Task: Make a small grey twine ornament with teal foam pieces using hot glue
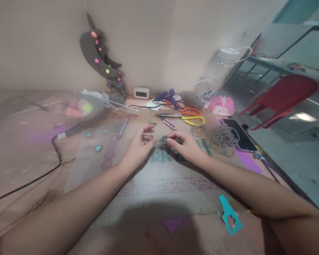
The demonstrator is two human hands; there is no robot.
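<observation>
My left hand (144, 141) is over the middle of the work surface, its thumb and fingers curled around a thin grey strand of yarn (159, 143). Close by on the right, my right hand (181, 142) pinches the other side of that strand between thumb and fingers. Something small and dark shows at the right fingertips, too blurred to name. Beyond the hands lie a pink cutter (169, 123) and scissors (191, 120) with orange and yellow handles. A loose heap of grey yarn (222, 139) rests to the right of my right hand.
A blue glue gun (167, 97), white digital clock (141, 93) and clear bottle (215, 74) stand by the wall. A phone (239, 135) lies at right. A teal cut-out (230, 216) is near the front. A decorated crescent (98, 56) hangs at back left; a red chair (287, 95) is beyond.
</observation>
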